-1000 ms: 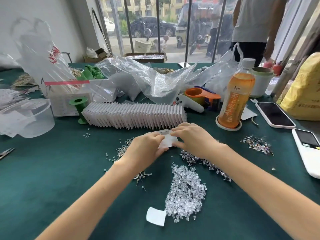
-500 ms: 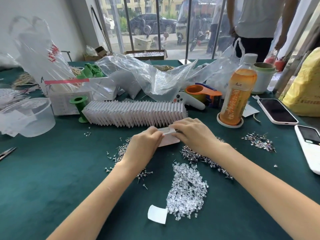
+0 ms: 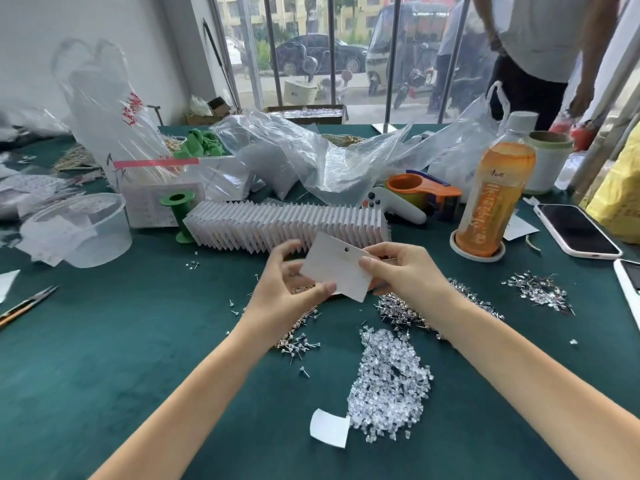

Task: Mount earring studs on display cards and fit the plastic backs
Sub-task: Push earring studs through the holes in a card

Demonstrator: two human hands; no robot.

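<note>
A white display card (image 3: 337, 266) with a small hole near its top is held tilted above the green table, blank side toward me. My left hand (image 3: 285, 292) pinches its lower left edge and my right hand (image 3: 403, 271) grips its right edge. Behind the card stands a long row of finished cards (image 3: 287, 221). Silver earring studs lie in heaps under my left hand (image 3: 298, 342), below my right wrist (image 3: 401, 311) and further right (image 3: 538, 292). A pile of clear plastic backs (image 3: 389, 384) lies nearer to me, beside a small white paper piece (image 3: 329, 427).
An orange drink bottle (image 3: 493, 192) stands right of the card row, with two phones (image 3: 576, 230) beyond it. A tape dispenser (image 3: 426, 190), plastic bags (image 3: 311, 157), a green spool (image 3: 180, 216), a clear tub (image 3: 81, 228) and scissors (image 3: 26, 306) surround the work area. A person stands at the far right.
Both hands lifted the card from low on the table and turned it up so its blank face shows. The camera moved closer.
</note>
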